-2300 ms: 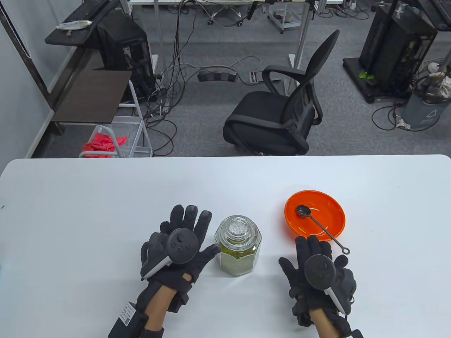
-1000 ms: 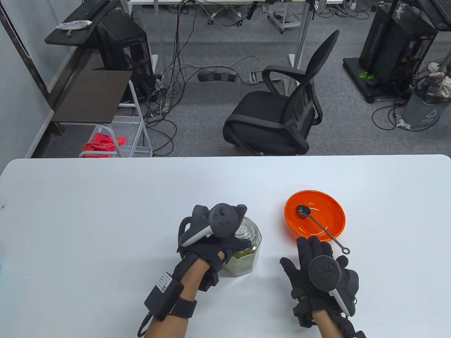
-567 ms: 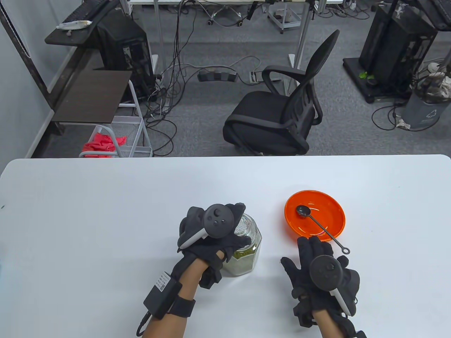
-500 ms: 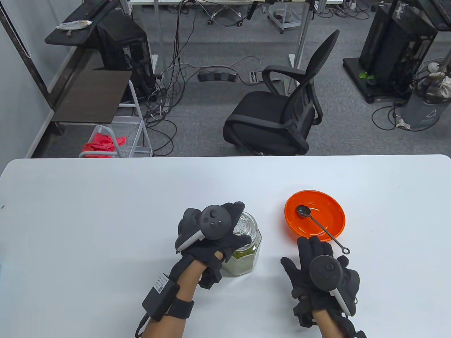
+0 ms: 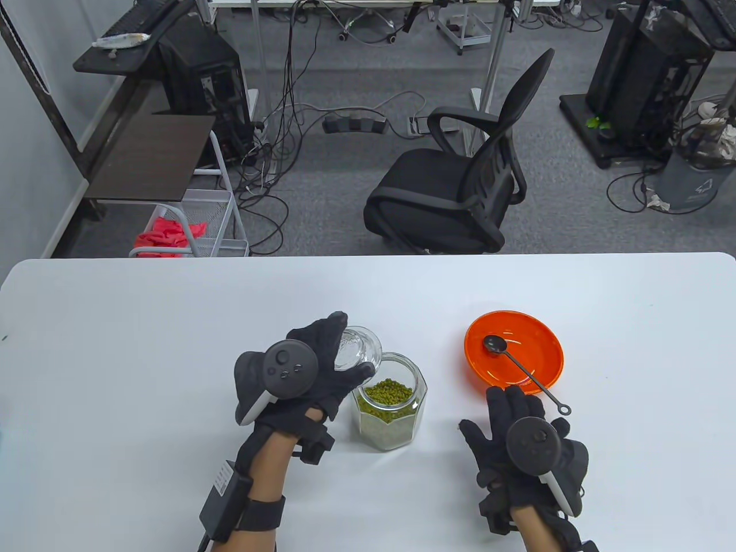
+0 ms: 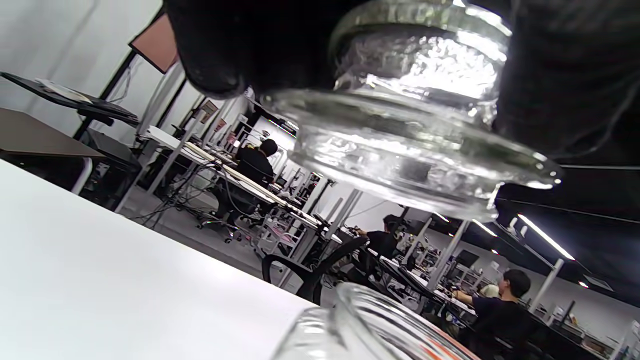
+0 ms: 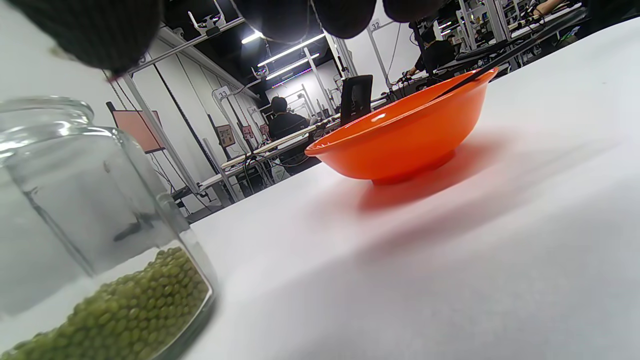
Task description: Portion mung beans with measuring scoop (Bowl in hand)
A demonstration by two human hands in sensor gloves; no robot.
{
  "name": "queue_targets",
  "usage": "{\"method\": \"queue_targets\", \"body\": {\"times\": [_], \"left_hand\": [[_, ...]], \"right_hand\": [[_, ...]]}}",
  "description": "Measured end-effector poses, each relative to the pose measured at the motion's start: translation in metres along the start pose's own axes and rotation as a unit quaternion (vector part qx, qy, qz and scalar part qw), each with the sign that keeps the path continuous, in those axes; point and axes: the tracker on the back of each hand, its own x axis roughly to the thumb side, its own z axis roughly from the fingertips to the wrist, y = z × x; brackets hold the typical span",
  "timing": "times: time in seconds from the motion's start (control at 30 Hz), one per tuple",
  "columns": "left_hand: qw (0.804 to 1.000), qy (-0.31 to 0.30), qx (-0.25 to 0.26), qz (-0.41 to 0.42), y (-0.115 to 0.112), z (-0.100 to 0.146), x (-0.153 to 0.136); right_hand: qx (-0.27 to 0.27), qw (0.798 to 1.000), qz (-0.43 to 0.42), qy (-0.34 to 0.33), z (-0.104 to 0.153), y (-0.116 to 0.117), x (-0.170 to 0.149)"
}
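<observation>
On the white table our left hand holds the glass lid lifted beside the open jar, so the mung beans are reachable. Our right hand rests flat with fingers spread, just near the orange bowl, where the scoop lies, its handle over the rim. Free table lies left for the lid.

Black mesh office chair on grey carpet floor, just beyond the white table's far edge. Left of the chair: dark brown side desk, black PC tower, white wire basket with red cloth. Tangled cables and power strip behind the chair. Right of the chair: black equipment rack, grey bin.
</observation>
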Motion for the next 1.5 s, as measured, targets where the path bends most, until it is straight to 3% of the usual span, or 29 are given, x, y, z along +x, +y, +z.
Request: {"method": "queue_targets", "body": {"times": [0.27, 0.63, 1.17, 1.5], "left_hand": [[0.998, 0.059, 0.01, 0.007, 0.007, 0.014, -0.045], [0.995, 0.1, -0.004, -0.004, -0.006, 0.018, -0.082], [0.981, 0.165, -0.083, -0.053, -0.052, 0.002, -0.13], [0.969, 0.185, -0.143, -0.078, -0.08, 0.004, -0.143]], "right_hand": [[0.002, 1.0, 0.0, 0.002, 0.0, 0.0, 0.0], [-0.001, 1.0, -0.003, 0.008, 0.0, -0.001, -0.001], [0.002, 1.0, -0.002, 0.017, -0.001, -0.001, -0.003], [0.003, 1.0, -0.004, 0.025, -0.002, -0.002, -0.005]]}}
